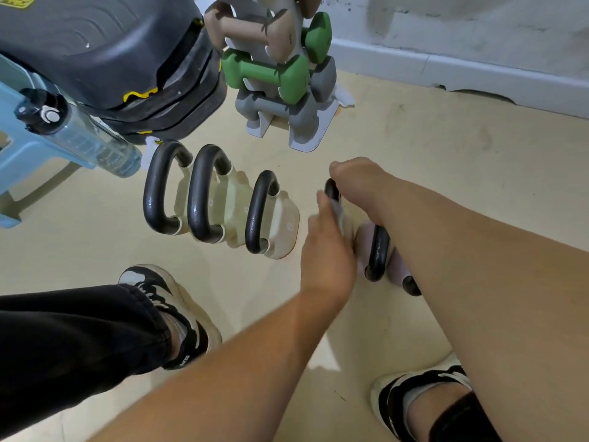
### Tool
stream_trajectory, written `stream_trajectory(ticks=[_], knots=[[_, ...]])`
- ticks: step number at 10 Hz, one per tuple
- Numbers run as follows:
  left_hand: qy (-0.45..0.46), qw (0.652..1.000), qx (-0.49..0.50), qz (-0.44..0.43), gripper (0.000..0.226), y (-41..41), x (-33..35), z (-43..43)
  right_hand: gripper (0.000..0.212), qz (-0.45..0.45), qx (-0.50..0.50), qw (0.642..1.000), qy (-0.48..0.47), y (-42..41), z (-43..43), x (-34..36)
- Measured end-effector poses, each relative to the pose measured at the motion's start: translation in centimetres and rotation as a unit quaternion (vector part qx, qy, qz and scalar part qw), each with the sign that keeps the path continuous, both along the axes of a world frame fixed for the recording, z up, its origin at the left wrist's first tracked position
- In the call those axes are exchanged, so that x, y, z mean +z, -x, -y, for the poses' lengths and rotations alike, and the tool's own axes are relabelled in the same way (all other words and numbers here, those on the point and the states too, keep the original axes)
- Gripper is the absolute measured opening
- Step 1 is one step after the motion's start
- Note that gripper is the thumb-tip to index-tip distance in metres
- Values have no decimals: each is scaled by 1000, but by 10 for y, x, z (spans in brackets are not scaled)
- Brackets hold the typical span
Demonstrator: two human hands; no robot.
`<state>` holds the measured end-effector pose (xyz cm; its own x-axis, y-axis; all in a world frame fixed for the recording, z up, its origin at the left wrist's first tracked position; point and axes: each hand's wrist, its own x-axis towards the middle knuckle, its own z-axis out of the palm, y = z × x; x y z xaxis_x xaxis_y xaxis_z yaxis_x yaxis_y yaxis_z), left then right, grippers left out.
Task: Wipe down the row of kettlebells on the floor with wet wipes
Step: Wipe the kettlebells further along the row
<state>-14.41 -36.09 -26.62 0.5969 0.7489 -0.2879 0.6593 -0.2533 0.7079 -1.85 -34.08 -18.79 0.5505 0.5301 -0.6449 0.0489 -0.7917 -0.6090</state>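
Floor [446, 161] open rightward, right grip [360, 183] round kettlebell handle [331, 189], left grip [328, 240] holding wipe [338, 212]

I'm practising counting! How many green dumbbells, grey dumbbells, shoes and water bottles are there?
Green dumbbells: 2
Grey dumbbells: 2
Shoes: 2
Water bottles: 1
Total: 7

Beige floor [446, 193], pale wall [478, 30], seemingly scuffed.
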Motion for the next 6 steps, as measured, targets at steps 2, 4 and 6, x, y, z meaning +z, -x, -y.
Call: stream_trajectory(ticks=[2,4,6], knots=[[-96,994,-56,15,75,30,-3,8,30,42,54,998,14,-1,-1,-8],[26,985,-76,-150,42,-62,5,-70,23,-46,-52,997,-19,2,1,0],[-31,999,-12,-39,58,-12,0,-14,29,-15,-65,997,-30,1,0,5]])
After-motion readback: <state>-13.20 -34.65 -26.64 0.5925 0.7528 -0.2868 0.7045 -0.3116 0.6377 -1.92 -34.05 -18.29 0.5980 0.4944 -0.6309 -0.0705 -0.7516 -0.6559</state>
